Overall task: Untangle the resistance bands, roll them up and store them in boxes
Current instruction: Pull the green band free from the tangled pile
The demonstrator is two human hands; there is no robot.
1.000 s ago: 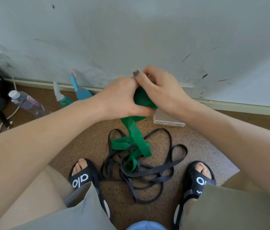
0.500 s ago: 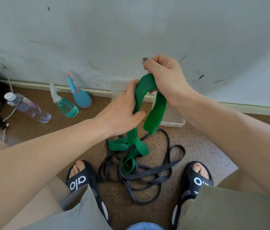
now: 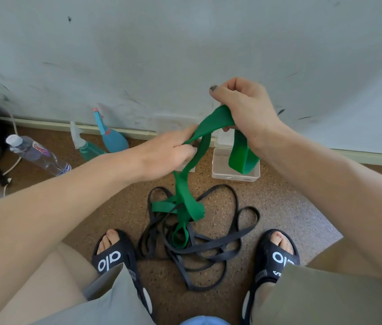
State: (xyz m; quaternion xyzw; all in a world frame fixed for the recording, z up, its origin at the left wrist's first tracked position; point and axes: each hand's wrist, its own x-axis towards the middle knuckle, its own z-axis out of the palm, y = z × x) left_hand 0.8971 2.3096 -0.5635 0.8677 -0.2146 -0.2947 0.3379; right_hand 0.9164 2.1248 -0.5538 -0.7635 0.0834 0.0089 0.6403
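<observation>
Head cam shows I'm barely started. My right hand [image 3: 243, 109] grips the wide green rubber band [image 3: 186, 198] up high, my left hand [image 3: 168, 151] pinches a strand lower down. Its tail is knotted into the thin black bands [image 3: 208, 249] on the floor. Nothing rolled; white plastic box [image 3: 234, 173] looks unfilled.

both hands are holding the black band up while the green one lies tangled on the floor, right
Not quite: the colours are swapped. In the head view the left hand and right hand hold up the green band, while the black band lies tangled on the floor.
</observation>
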